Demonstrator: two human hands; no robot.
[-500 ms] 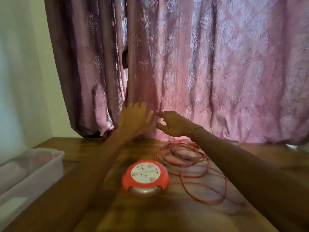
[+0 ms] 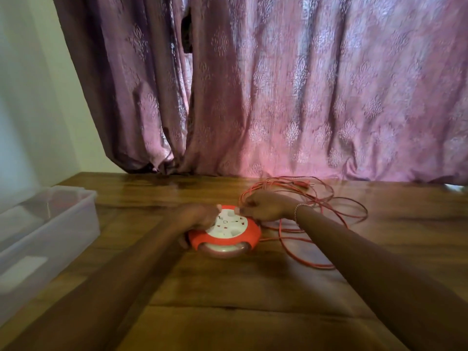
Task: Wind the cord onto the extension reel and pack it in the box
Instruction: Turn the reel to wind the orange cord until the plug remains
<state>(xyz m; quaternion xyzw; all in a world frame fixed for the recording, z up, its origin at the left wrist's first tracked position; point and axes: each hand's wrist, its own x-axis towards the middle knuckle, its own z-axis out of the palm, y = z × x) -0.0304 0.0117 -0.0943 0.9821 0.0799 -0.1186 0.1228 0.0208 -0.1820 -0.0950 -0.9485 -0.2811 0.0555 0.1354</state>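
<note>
— What's in the box?

— The clear plastic box [image 2: 48, 224] sits at the left edge of the tabletop [image 2: 228, 300], lid off. Its walls are cloudy; I can make out only a pale patch low inside it, and cannot tell what that is. No reel or cord is in it.

— And the reel?

— The extension reel [image 2: 228, 233] lies flat near the middle of the tabletop, orange housing with a white socket face turned up. It stands well apart from the box, with bare wood between them.

— The hands?

— The left hand [image 2: 196, 219] is on the reel's left side, fingers curled over the rim and onto the white face: grip clamped on the reel. The right hand [image 2: 266, 207] rests against the reel's far right edge with fingers bent inward; it is blurred, so I cannot tell whether its grip is pinching anything. A bracelet [image 2: 297, 211] circles that wrist.

— The cord?

— The cord [image 2: 349, 211], orange, lies in loose loops on the wood to the right of the reel and behind the right hand, unwound.

— Room to move?

— A curtain [image 2: 278, 97] hangs down to the far edge of the tabletop, just behind the loops. The near half of the tabletop is bare apart from the two forearms.
</note>
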